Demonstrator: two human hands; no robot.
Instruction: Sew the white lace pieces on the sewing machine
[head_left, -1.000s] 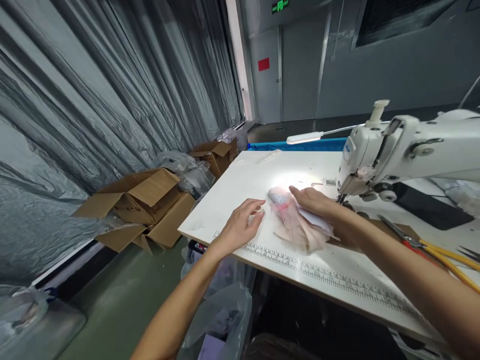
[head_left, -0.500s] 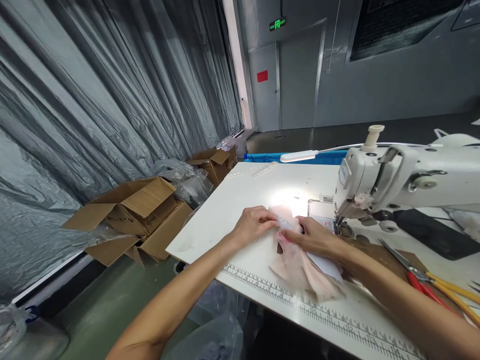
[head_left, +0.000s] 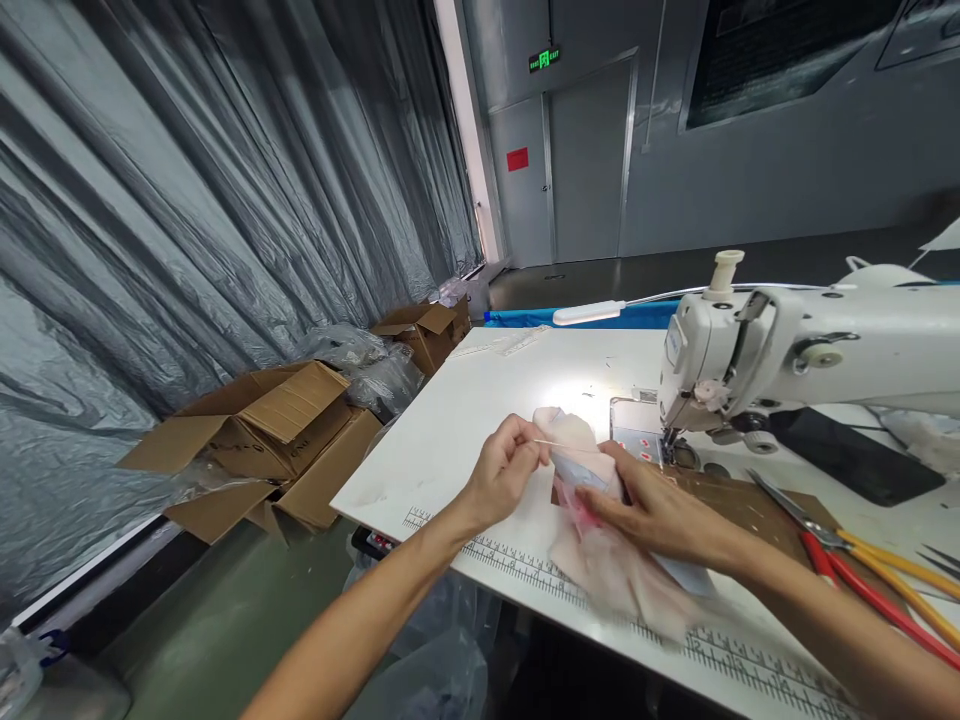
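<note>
left hand (head_left: 504, 468): fingers pinched shut on a thin pale thread (head_left: 559, 444) that runs across to the fabric piece (head_left: 600, 540)
right hand (head_left: 660, 515): pressed flat on the fabric piece, fingers spread over its middle and pinning it to the desk (head_left: 480, 400); it presses rather than grips
doing it well: a short, level pull on the thread looks best, with the flat hand close to where the thread leaves the cloth, so the soft layers do not bunch or slide
fabric piece: pale pink, thin and rumpled, a deeper pink streak near the middle, a white layer showing under the wrist; the lower part is blurred
place: near the front edge of the desk, partly over the printed ruler (head_left: 525, 575), just left of the sewing machine (head_left: 757, 350)
around: scissors with red and yellow handles (head_left: 847, 560) toward the right edge; open cardboard boxes (head_left: 262, 430) on the floor past the left edge
</note>
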